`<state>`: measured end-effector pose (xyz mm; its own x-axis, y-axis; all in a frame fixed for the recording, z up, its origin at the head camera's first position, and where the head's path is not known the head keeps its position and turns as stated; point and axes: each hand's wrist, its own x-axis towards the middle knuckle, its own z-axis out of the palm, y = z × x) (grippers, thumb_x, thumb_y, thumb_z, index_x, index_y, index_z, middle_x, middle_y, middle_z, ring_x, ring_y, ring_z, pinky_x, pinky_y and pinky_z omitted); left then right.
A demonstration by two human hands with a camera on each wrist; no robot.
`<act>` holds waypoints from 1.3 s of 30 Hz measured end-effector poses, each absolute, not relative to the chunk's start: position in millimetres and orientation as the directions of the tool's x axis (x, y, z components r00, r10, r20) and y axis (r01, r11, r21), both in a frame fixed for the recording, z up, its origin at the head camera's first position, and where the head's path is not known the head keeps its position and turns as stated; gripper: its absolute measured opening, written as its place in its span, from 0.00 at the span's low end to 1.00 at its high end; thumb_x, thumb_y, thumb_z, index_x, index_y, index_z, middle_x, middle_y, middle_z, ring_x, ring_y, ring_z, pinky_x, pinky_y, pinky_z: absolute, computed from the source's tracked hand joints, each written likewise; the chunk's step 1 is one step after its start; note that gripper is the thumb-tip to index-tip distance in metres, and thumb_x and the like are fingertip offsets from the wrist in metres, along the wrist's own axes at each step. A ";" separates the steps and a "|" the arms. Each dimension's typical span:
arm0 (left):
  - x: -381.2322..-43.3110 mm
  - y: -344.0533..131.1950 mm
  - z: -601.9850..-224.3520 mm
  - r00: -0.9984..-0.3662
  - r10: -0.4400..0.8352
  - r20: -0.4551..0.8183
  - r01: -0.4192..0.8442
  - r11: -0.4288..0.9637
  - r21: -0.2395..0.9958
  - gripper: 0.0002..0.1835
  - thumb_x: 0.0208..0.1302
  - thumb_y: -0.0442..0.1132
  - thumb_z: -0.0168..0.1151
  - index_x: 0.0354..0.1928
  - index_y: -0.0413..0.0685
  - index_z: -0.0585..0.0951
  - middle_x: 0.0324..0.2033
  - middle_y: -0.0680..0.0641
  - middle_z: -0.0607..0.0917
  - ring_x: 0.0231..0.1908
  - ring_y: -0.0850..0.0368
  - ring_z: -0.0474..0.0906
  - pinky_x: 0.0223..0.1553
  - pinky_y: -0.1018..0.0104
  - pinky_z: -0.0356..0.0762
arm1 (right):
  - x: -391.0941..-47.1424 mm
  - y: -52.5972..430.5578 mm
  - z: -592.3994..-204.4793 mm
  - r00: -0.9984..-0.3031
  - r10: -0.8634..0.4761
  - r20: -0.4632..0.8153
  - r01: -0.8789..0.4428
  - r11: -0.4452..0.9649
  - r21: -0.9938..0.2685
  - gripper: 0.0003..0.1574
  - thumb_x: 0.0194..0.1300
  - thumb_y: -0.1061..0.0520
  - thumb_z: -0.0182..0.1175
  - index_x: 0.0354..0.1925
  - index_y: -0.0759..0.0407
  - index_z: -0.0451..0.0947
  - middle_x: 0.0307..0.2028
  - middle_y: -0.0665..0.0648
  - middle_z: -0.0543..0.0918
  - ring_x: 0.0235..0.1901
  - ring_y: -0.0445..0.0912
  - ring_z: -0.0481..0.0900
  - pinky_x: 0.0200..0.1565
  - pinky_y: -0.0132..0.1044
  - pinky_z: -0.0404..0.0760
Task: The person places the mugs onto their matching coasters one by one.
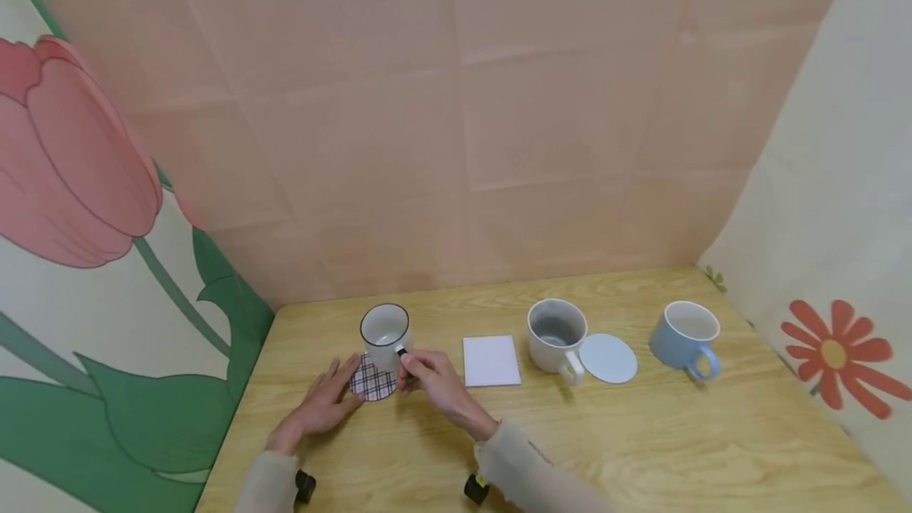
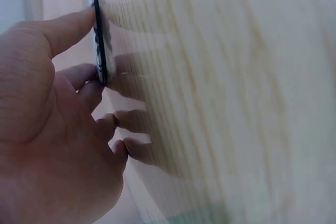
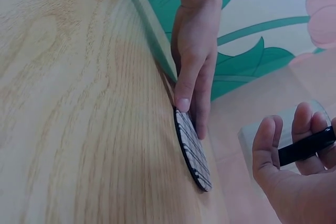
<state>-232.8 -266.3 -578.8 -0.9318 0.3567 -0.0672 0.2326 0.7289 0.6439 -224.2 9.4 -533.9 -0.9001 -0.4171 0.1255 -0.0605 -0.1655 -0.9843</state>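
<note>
Head, at the handle: The right hand (image 1: pixel 436 382) is gripping a white, black-rimmed cylindrical mug (image 1: pixel 385 339) by its black handle, fingers curled.
Head, at the plaid: The left hand (image 1: pixel 324 404) is keeping its fingers spread and fairly straight, touching a round black-and-white plaid coaster (image 1: pixel 374 386).
Head, rightward: A white square coaster (image 1: pixel 492 361), a grey-lined white mug (image 1: pixel 547 351), a pale-blue round coaster (image 1: pixel 609 359) and a light-blue mug (image 1: pixel 671 345) are sitting in a row.
Head, room: The wood-grain surface (image 1: pixel 641 442) is offering most space at the near right; the back edge is running just behind the rimmed mug.
Left wrist: Thumb and fingertips are meeting the plaid coaster's dark edge without curling around it.
Right wrist: The rimmed mug is hanging above the plaid coaster, apart from it.
Risk: An off-centre lowering could be leaving its base overhanging or catching the left fingertips; a slackening handle grip could be tipping it.
</note>
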 end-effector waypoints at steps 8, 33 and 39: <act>-229.8 -265.4 -572.1 -0.927 0.372 -0.048 0.252 0.712 0.655 0.42 0.79 0.54 0.60 0.85 0.44 0.57 0.83 0.35 0.56 0.81 0.21 0.39 0.78 0.21 0.35 | -224.6 4.0 -538.5 -0.901 -0.419 0.115 -0.052 -0.160 -0.986 0.29 0.85 0.55 0.50 0.44 0.86 0.74 0.39 0.76 0.83 0.36 0.44 0.84 0.46 0.44 0.91; -242.9 -269.8 -591.5 -0.946 0.304 -0.109 0.166 0.746 0.645 0.45 0.76 0.53 0.64 0.86 0.49 0.55 0.84 0.40 0.56 0.84 0.30 0.38 0.81 0.26 0.35 | -223.4 -14.4 -560.5 -0.898 -0.427 0.104 -0.052 -0.131 -0.990 0.27 0.85 0.56 0.49 0.43 0.83 0.78 0.40 0.79 0.83 0.36 0.44 0.83 0.50 0.56 0.90; -240.3 -269.3 -589.1 -0.947 0.308 -0.085 0.184 0.742 0.645 0.46 0.75 0.57 0.64 0.85 0.48 0.56 0.83 0.36 0.57 0.83 0.28 0.40 0.80 0.24 0.38 | -224.8 -18.1 -567.6 -0.899 -0.425 0.102 -0.051 -0.130 -0.990 0.26 0.86 0.56 0.50 0.42 0.82 0.78 0.39 0.77 0.84 0.36 0.44 0.83 0.50 0.56 0.90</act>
<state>-240.3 -269.3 -589.1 -0.9475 0.3083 -0.0848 0.1838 0.7421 0.6445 -224.8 -18.1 -567.6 -0.8992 -0.4254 0.1018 -0.0508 -0.1296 -0.9903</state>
